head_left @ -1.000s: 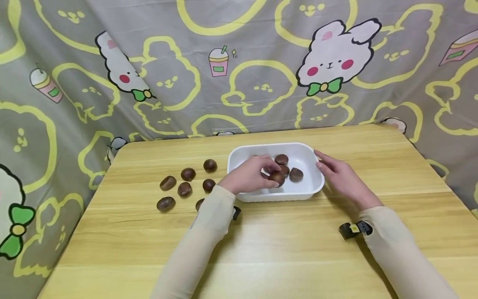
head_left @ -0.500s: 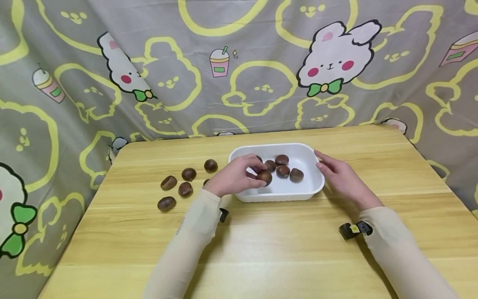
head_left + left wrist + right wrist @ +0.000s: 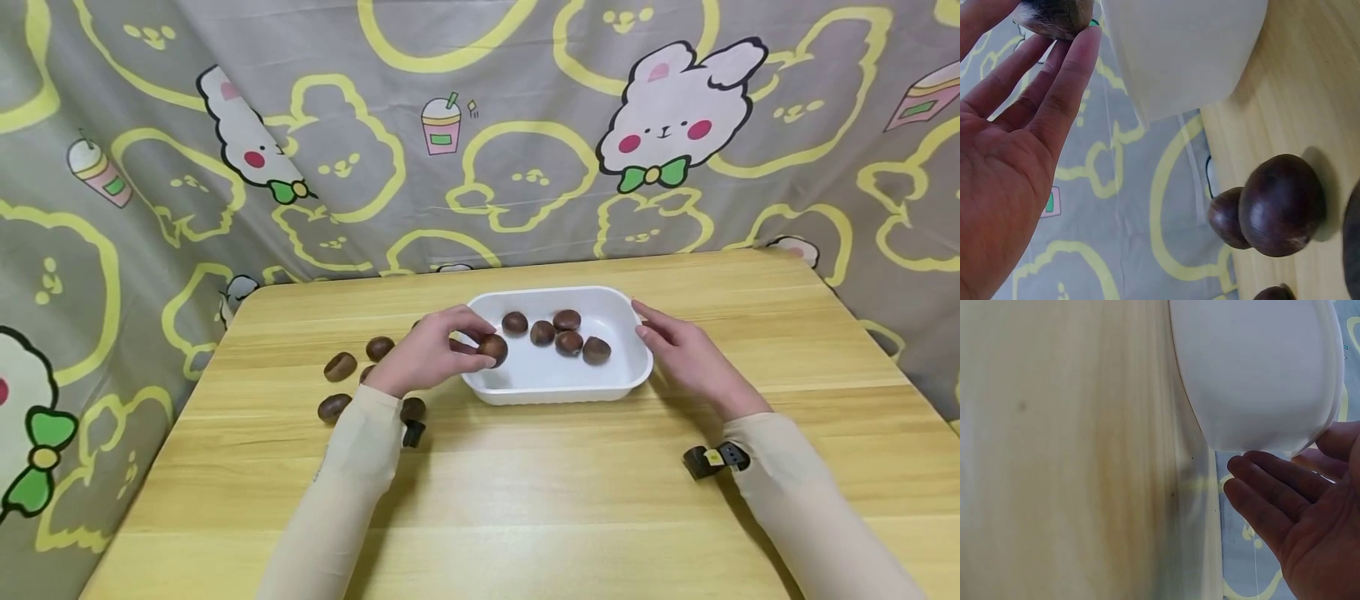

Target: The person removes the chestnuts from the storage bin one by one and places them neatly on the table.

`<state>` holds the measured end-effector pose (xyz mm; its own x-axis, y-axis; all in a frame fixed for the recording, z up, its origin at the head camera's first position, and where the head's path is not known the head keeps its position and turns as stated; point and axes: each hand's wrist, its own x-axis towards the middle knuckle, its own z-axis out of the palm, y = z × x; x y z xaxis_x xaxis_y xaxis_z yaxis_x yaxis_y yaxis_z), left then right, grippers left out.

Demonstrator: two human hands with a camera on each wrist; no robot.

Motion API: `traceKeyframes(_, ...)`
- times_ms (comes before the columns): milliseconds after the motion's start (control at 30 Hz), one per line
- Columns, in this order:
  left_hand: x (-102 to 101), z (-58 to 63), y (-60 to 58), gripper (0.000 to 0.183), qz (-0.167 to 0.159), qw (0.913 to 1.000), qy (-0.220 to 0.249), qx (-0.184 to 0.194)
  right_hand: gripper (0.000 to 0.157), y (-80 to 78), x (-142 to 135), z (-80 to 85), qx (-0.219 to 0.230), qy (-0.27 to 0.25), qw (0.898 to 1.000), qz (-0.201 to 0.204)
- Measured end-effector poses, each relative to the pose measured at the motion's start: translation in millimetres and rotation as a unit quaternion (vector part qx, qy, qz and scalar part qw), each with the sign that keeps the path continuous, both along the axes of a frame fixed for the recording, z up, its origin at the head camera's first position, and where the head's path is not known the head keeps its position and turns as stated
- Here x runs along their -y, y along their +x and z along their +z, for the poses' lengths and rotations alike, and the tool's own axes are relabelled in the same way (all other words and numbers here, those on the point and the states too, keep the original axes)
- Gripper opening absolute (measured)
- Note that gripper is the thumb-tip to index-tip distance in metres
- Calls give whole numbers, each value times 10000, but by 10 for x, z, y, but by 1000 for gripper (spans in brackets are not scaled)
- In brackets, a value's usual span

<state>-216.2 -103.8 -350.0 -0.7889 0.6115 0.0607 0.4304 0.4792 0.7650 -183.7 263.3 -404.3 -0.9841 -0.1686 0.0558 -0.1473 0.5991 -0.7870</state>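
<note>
My left hand pinches a brown chestnut between thumb and fingertips, held above the left end of a white tray. In the left wrist view the same chestnut is cut off by the top edge, with the fingers stretched beneath it. Several chestnuts lie inside the tray, grouped from its middle toward the back. My right hand touches the tray's right end, its fingers fairly straight; in the right wrist view the thumb is by the rim and the fingertips lie along the end wall.
Left of the tray, several more chestnuts lie on the wooden table, some partly hidden behind my left hand and wrist. A patterned grey curtain hangs along the table's back and sides.
My left hand has moved left across the tray with the chestnut pinched in it, uncovering the chestnuts in the tray. My right hand has stayed at the tray's right end.
</note>
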Motion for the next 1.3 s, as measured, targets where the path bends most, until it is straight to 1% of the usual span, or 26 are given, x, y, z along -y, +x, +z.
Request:
traceKeyframes(133,54,-9,37,29,52,9999,95,127,53,-3,-2,-1,19,-3,10000,-11)
traceKeyframes(367,208,-2,141,30,129,9992,349,162,54,2,-15,3,65,14,10000,-35)
traceKeyframes(467,299,-1,182,31,171,9982,468,328,55,8,-24,6,90,8,10000,-37)
traceKeyframes(533,365,-12,201,31,166,9968,630,462,55,8,-29,3,104,-6,9999,-33)
traceKeyframes(600,433,-23,221,32,253,9958,682,552,55,6,-32,-4,106,-18,9999,-35)
traceKeyframes(767,606,-46,271,34,584,9966,343,465,54,-10,-23,-24,119,-33,9999,-73)
traceKeyframes(833,680,-53,283,33,627,9969,262,405,54,-26,-11,-25,121,-37,9999,-72)
traceKeyframes(1067,900,-73,294,28,660,9970,337,219,53,-50,3,-6,100,-62,9999,-77)
traceKeyframes(1133,933,-75,310,28,662,9973,280,158,53,-37,-2,-1,116,-53,9999,-88)
traceKeyframes(1300,1005,-83,366,32,843,9963,-18,161,54,-6,-24,4,171,7,9998,-74)
